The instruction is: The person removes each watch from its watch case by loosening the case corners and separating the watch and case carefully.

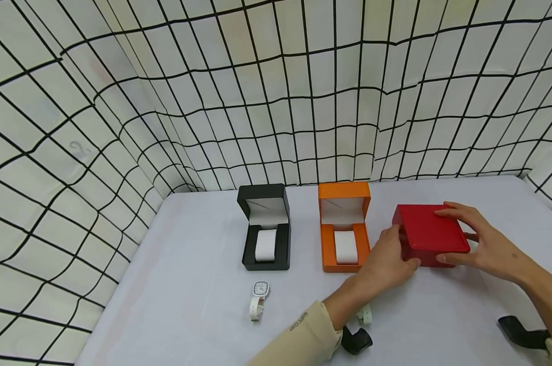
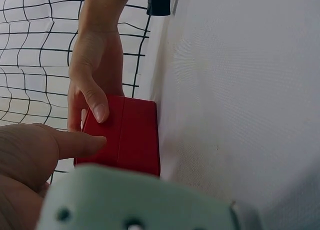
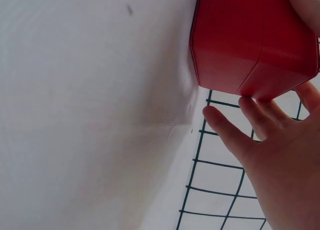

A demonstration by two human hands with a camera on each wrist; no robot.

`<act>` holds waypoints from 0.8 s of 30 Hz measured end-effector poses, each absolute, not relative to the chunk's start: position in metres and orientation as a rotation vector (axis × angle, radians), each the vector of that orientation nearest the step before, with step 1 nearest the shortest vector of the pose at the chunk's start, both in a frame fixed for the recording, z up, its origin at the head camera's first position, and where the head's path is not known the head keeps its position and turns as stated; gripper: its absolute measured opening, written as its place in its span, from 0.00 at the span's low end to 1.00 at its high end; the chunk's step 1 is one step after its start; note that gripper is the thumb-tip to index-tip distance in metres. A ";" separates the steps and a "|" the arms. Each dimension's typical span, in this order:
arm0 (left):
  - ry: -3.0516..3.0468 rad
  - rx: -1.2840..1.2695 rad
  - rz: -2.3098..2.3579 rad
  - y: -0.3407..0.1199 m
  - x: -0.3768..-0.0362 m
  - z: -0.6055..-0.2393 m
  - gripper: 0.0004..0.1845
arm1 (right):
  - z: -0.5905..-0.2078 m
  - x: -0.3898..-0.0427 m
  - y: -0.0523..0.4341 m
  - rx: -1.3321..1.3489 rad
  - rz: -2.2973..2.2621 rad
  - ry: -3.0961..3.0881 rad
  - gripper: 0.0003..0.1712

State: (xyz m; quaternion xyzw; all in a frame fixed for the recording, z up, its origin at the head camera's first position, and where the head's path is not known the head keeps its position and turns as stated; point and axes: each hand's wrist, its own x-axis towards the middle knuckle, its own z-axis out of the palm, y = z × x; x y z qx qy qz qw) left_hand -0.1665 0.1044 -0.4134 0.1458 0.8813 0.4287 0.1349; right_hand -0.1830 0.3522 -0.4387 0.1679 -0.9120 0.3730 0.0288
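Observation:
A closed red box (image 1: 433, 229) stands on the right of the white table, between both hands. My left hand (image 1: 387, 262) grips its left side, thumb along the front and fingers around the side. With thumb at the front right corner and a finger on the lid, my right hand (image 1: 488, 249) holds the other side. In the left wrist view a seam runs along the red box (image 2: 137, 135), with both thumbs over its front. The right wrist view shows the right fingers spread around the end of the box (image 3: 250, 45).
An open black watch box (image 1: 282, 249) and an open orange watch box (image 1: 328, 262), each with a white cushion, stand left of the red one. Before the black box lies a white watch (image 1: 259, 290); a white strap (image 1: 365, 315) shows beside my left forearm. Black-lined netting (image 1: 303, 117) surrounds the table.

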 end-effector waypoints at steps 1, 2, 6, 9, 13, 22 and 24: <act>2.554 0.423 1.240 0.104 -0.167 -0.414 0.34 | -0.438 -0.183 0.352 0.512 1.146 -2.819 0.59; 2.554 0.426 1.239 0.104 -0.167 -0.414 0.34 | -0.438 -0.183 0.352 0.504 1.143 -2.825 0.59; 2.567 0.420 1.215 0.104 -0.168 -0.414 0.34 | -0.438 -0.183 0.352 0.471 1.124 -2.850 0.58; 2.574 0.412 1.202 0.104 -0.168 -0.415 0.34 | -0.438 -0.182 0.353 0.453 1.109 -2.866 0.58; 2.570 0.418 1.216 0.104 -0.169 -0.417 0.32 | -0.438 -0.183 0.355 0.453 1.103 -2.876 0.59; 2.597 0.449 1.243 0.104 -0.173 -0.419 0.29 | -0.437 -0.185 0.356 0.437 1.065 -2.884 0.60; 2.607 0.444 1.234 0.104 -0.173 -0.420 0.29 | -0.437 -0.185 0.356 0.427 1.057 -2.893 0.60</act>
